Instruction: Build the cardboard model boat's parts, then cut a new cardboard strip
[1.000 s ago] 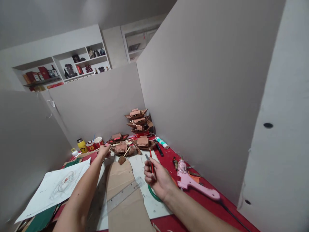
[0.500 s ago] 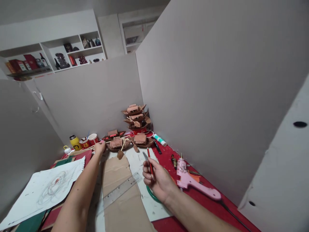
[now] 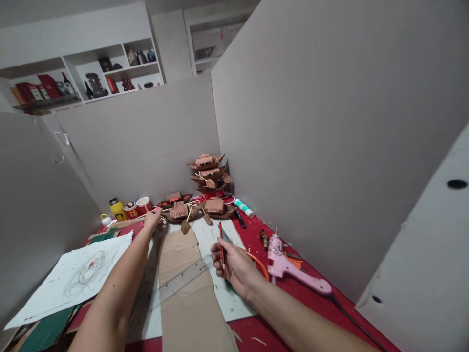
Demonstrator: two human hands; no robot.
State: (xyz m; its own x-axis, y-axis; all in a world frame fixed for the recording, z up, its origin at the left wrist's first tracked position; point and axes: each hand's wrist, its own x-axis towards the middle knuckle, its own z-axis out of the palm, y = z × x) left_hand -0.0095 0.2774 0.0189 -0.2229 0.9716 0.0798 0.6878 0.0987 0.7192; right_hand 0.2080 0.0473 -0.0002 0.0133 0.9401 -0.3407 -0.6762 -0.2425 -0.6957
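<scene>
At the far side of the work surface, my left hand point(image 3: 151, 222) reaches out with its fingers closed. A small pink piece point(image 3: 158, 210) shows at its fingertips, too small to name. Just right of it sits a brown model boat point(image 3: 179, 211) with an oar leaning on it. My right hand point(image 3: 234, 266) is closed round a red pencil point(image 3: 222, 242), held upright over the white board point(image 3: 234, 305). Scissors with an orange handle loop point(image 3: 262, 264) and a green one lie partly hidden beneath this hand. A clear ruler point(image 3: 185, 278) lies across a cardboard sheet point(image 3: 190, 313) between my arms.
Several model boats point(image 3: 208, 173) are stacked in the corner. A pink glue gun point(image 3: 293, 271) and a white-green tube point(image 3: 244, 208) lie at right. Paper cups point(image 3: 143, 204), a yellow bottle point(image 3: 117, 209) and a sketch sheet point(image 3: 73, 278) are at left. Grey panels enclose the table.
My right hand has shifted slightly left and the pencil stands more upright. More of the orange scissor loop shows. My left hand stays by the pink piece; the view has tilted a little.
</scene>
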